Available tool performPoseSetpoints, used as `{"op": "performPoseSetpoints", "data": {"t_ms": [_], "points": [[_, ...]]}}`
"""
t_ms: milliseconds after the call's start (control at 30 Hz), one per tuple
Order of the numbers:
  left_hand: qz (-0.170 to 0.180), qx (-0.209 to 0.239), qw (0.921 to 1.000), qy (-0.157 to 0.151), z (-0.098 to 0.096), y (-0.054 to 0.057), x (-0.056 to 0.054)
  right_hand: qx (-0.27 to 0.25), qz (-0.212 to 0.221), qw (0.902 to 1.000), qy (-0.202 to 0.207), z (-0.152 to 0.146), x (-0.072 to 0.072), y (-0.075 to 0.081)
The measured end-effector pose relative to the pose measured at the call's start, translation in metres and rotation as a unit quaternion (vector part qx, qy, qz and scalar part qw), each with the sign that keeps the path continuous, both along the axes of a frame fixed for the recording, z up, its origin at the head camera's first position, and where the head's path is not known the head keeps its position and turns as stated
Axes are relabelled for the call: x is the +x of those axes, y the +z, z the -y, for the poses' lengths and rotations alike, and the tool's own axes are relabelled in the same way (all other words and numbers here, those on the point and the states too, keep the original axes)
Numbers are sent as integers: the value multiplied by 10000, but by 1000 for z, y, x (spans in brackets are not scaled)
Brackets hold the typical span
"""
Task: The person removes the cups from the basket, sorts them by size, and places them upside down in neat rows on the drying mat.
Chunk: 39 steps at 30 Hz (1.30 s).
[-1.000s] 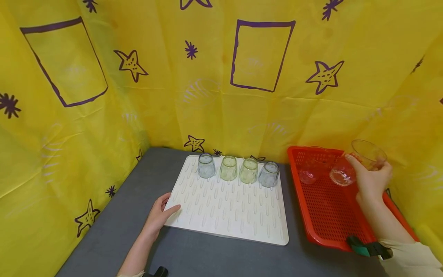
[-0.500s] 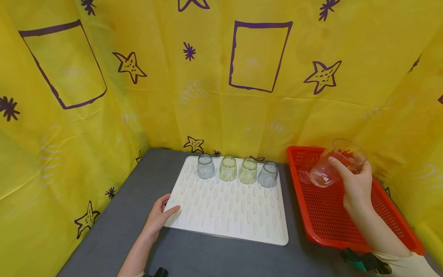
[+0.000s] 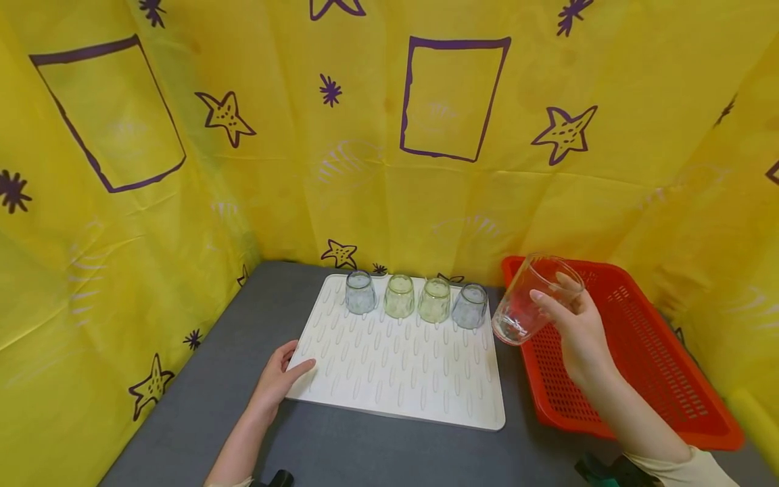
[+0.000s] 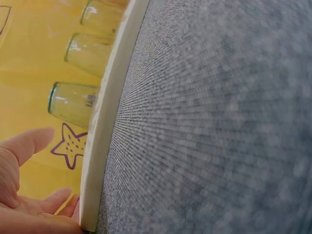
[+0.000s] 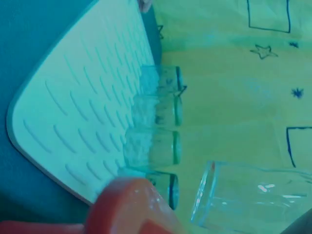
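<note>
My right hand [image 3: 581, 325] holds a clear drinking glass [image 3: 526, 304] by its upper part, thumb along the near side. The glass tilts, base toward the lower left, over the gap between a white ridged draining board [image 3: 402, 372] and a red basket [image 3: 645, 325]. Its clear wall [image 5: 253, 190] also shows in the right wrist view. My left hand [image 3: 281, 375] rests at the board's left edge; in the left wrist view its thumb [image 4: 31, 144] stands apart from the board, fingers at the edge. Several tinted glasses, blue-grey [image 3: 360, 294] and green [image 3: 399, 297], stand upside down along the back.
The board lies on a dark grey table [image 3: 231, 352]. A yellow patterned cloth [image 3: 365, 203] hangs close behind and to the left. The basket's near rim [image 3: 669, 439] rises right of the board, under my right forearm.
My right hand has carried the clear glass leftward from above the basket toward the board's right edge. The left hand stays at the board's left edge.
</note>
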<state>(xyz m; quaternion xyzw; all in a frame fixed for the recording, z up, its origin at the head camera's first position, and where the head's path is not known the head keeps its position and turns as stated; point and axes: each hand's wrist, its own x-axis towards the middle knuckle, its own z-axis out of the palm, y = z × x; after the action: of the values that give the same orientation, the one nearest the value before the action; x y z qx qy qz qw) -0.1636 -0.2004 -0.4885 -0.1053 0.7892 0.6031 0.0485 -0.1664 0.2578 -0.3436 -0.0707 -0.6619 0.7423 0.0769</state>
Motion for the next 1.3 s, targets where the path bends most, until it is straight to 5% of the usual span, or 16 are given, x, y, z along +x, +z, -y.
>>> {"op": "performPoseSetpoints", "data": {"t_ms": [200, 500, 733, 867, 1067, 1300], "points": [[-61, -152, 9999, -31, -4, 7, 3, 301, 207, 9981, 492, 13, 4, -8], [-283, -1083, 9933, -289, -27, 29, 13, 776, 224, 9900, 1153, 31, 8, -19], [-945, -65, 9928, -726, -62, 39, 18, 1327, -99, 9753, 1765, 48, 11, -29], [-1191, 568, 9817, -1376, -79, 44, 21, 1480, -353, 9625, 2244, 57, 12, -35], [-1497, 800, 9575, -2334, -99, 54, 20, 1570, -715, 9429, 2850, 69, 12, -41], [-1713, 782, 9414, -2799, -115, 61, 18, 1457, -793, 9303, 3271, 84, 13, -45]]}}
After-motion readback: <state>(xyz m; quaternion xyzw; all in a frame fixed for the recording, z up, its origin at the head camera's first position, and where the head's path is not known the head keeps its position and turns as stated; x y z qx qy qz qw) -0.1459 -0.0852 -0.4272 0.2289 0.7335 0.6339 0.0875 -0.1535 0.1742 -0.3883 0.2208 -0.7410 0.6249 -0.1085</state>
